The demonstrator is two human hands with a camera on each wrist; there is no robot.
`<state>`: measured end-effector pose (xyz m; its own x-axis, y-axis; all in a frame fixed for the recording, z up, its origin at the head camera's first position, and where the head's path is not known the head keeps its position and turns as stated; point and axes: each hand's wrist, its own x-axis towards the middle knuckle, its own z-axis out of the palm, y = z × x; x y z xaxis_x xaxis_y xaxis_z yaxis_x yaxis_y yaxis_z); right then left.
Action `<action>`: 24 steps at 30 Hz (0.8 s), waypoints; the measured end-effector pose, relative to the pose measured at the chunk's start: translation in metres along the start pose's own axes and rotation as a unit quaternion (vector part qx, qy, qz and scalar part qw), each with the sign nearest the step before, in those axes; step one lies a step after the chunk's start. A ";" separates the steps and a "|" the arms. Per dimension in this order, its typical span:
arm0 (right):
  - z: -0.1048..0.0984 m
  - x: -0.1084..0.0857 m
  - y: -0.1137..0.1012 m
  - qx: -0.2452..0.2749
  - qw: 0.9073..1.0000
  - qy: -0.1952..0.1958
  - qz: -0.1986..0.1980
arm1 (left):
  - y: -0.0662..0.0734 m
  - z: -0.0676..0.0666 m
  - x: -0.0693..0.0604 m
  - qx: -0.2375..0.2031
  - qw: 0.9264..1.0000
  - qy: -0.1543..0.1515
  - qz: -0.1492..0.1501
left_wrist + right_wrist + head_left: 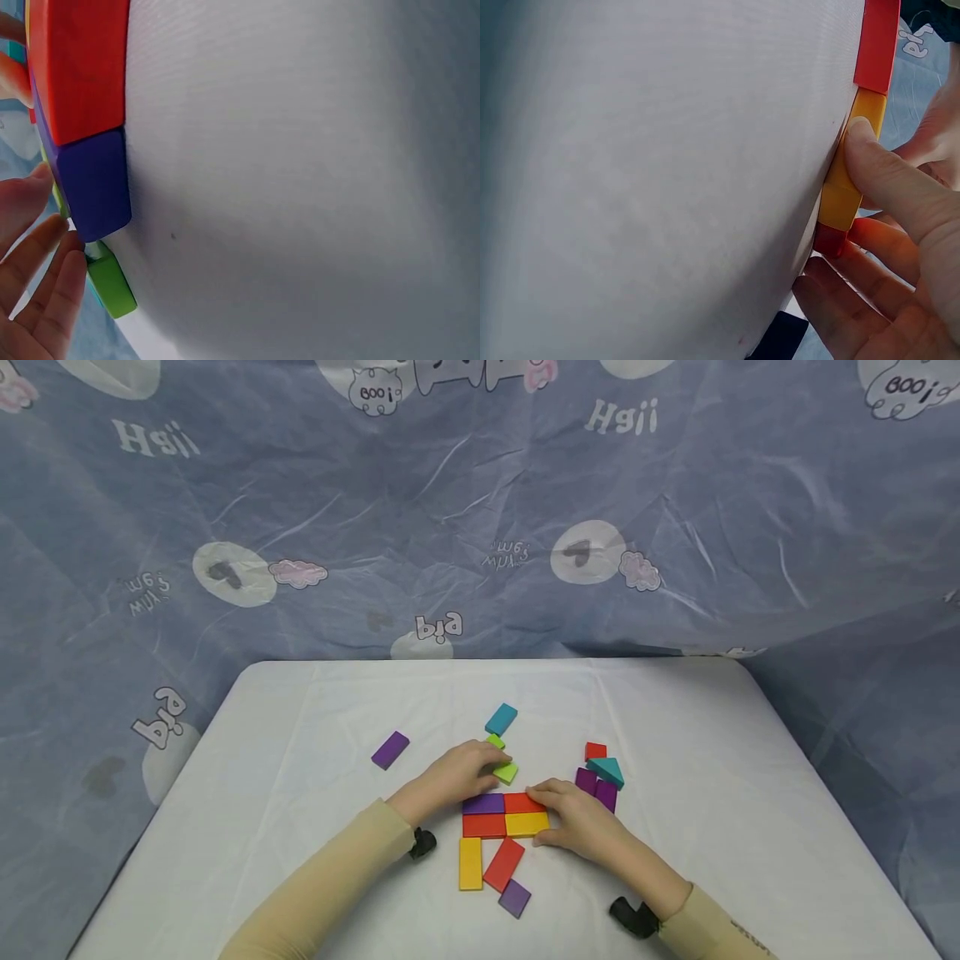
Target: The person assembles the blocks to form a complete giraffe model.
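Here, right fingers [885,241] pinch smooth red and yellow oblongs [527,824]; left fingers [63,296] are apart.

Red block [86,67]: upper left of the left wrist view, laid end to end with the purple block [97,184]; the two are in contact. A thin yellow strip [28,22] borders the red block's upper left edge. Left hand [34,256]: lower left, fingers extended and slightly spread, fingertips at the purple block's far side; contact cannot be confirmed. Green block [114,285]: below the purple block, beside the fingertips. Right hand [11,75]: two fingers visible at the left border, near the red block. White desk [270,150]: occupies most of the view.
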<state>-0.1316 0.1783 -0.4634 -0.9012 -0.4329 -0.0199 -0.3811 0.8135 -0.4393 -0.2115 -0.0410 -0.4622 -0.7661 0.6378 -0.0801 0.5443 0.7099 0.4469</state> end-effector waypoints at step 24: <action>0.000 0.000 0.001 -0.002 1.000 -0.002 0.001 | -0.004 -0.001 -0.013 0.012 0.999 0.046 -0.018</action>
<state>-0.1318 0.1790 -0.4635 -0.9014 -0.4323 -0.0246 -0.3797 0.8164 -0.4351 -0.2039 -0.0523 -0.4623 -0.8132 0.5819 -0.0123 0.5229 0.7397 0.4235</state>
